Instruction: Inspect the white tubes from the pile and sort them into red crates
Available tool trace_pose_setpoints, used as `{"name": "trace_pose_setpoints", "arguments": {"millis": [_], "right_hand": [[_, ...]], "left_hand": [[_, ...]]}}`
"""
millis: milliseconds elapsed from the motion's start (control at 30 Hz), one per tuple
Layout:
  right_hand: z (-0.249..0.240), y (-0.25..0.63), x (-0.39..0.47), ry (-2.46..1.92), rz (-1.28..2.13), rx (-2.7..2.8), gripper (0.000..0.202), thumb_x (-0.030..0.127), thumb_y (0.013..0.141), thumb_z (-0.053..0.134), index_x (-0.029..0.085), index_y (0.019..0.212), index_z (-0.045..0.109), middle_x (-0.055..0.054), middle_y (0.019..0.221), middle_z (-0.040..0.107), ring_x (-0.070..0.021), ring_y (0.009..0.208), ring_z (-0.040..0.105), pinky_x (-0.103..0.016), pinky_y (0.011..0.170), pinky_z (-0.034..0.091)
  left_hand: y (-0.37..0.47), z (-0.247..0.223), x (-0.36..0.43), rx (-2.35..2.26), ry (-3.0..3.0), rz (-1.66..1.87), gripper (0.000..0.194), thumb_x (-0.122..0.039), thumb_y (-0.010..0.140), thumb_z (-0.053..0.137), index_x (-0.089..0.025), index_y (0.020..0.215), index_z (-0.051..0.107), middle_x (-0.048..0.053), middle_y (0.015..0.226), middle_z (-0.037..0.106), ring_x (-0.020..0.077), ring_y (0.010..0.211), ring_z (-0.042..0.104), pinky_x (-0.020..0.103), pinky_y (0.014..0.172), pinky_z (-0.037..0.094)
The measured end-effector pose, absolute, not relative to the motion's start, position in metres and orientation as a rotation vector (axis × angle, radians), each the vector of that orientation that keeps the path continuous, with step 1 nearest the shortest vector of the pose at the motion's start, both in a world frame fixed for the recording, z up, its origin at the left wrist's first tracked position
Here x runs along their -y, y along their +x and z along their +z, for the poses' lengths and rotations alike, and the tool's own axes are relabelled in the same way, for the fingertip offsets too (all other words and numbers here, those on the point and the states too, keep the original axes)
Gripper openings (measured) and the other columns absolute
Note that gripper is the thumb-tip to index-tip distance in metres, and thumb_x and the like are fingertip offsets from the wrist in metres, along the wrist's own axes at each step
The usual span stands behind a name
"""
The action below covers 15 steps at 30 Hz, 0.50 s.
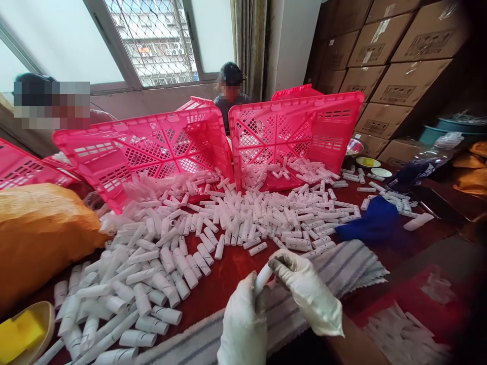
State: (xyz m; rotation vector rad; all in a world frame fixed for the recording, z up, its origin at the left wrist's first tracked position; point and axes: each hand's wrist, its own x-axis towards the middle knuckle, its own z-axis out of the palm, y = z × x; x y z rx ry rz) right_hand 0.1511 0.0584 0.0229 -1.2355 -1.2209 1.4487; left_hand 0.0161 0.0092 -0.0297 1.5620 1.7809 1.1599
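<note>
Both my hands wear white gloves with darkened fingertips. Between them is a white tube (263, 278), tilted. My left hand (245, 317) closes round its lower end, and my right hand (304, 289) pinches the upper end. Beneath them a striped grey towel (342, 266) lies along the front edge of the red table (232, 263). Many white tubes (167, 274) lie in a loose heap to the left and ahead, some with dark printed marks.
Two pink crates (152, 152) lie tipped towards me, tubes spilling out. Nearby are an orange sack (45, 233), a bowl with a yellow sponge (47, 317), a blue cloth (371, 223) and a bottle (426, 159). Two people sit beyond; cartons (399, 86) stand right.
</note>
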Motion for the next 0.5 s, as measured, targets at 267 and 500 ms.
{"name": "trace_pose_setpoints", "arguments": {"millis": [267, 500], "right_hand": [[0.023, 0.158, -0.055, -1.258, 1.399, 1.26, 0.034, 0.051, 0.079, 0.06, 0.017, 0.075, 0.059, 0.001, 0.068, 0.053, -0.0134, 0.065, 0.046, -0.025, 0.061, 0.041], [0.024, 0.151, -0.047, -1.305, 1.195, 1.379, 0.034, 0.05, 0.086, 0.05, 0.019, 0.076, 0.061, -0.002, 0.073, 0.059, -0.0162, 0.07, 0.052, -0.026, 0.065, 0.044]], "left_hand": [[0.022, -0.007, -0.008, -1.719, 1.408, 1.077, 0.027, -0.035, 0.082, 0.055, -0.02, 0.103, 0.063, 0.008, 0.093, 0.073, 0.0217, 0.083, 0.068, 0.031, 0.076, 0.052], [0.026, -0.014, -0.009, -1.668, 1.331, 1.141, 0.029, -0.04, 0.083, 0.052, -0.019, 0.102, 0.06, 0.008, 0.091, 0.071, 0.0211, 0.081, 0.065, 0.031, 0.076, 0.049]]}}
